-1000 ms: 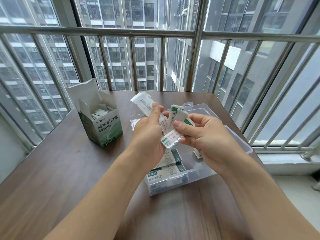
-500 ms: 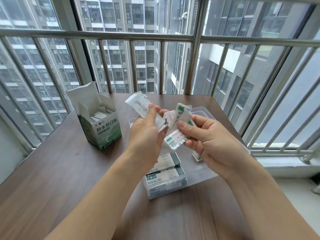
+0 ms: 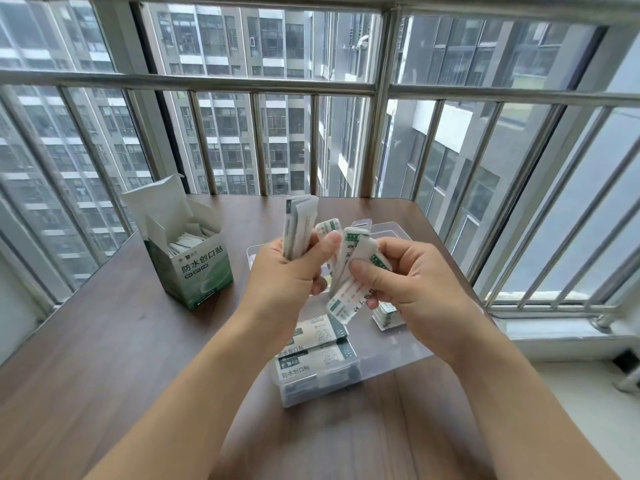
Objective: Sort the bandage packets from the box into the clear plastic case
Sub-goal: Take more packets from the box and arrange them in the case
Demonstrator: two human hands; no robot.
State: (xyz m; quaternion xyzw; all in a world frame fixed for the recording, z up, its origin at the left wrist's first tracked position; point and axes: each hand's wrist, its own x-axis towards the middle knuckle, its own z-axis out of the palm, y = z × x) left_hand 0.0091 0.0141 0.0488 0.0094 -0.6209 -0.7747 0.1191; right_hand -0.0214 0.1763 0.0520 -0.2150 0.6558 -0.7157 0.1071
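Left grip: the left hand (image 3: 289, 271) is curled round a small upright sheaf of bandage packets (image 3: 298, 227), thumb pressing them against the fingers; the sheaf's top edges fan out above the fist.
Right grip: the right hand (image 3: 414, 289) pinches a second bunch of packets (image 3: 348, 271) between thumb and fingers, and the lowest one hangs slanting down toward the case.
Between the hands: one rounded packet (image 3: 328, 229) shows in the gap; I cannot tell which hand has it.
Step in hand: from here it looks like the sorting itself, with the handful divided by kind above the case, nothing let go yet.
Next move: I would judge it calls for lowering one bunch flat into the case, beside or on the packets already there, with the grip loosened just enough that the thin sleeves do not scatter.
Packets: thin paper sleeves, white with green print, long and narrow, some with rounded ends; light and slippery in a stack, I would guess.
Clear plastic case (image 3: 398, 355): shallow, rigid, see-through, directly under the hands; larger flat packs (image 3: 313, 358) are stacked at its near end, a smaller pile (image 3: 386, 317) toward the right.
Box (image 3: 197, 268): green-and-white card, flap up, standing left of the case and well apart, more packets on end inside.
Table (image 3: 104, 358): dark wood grain, matt.
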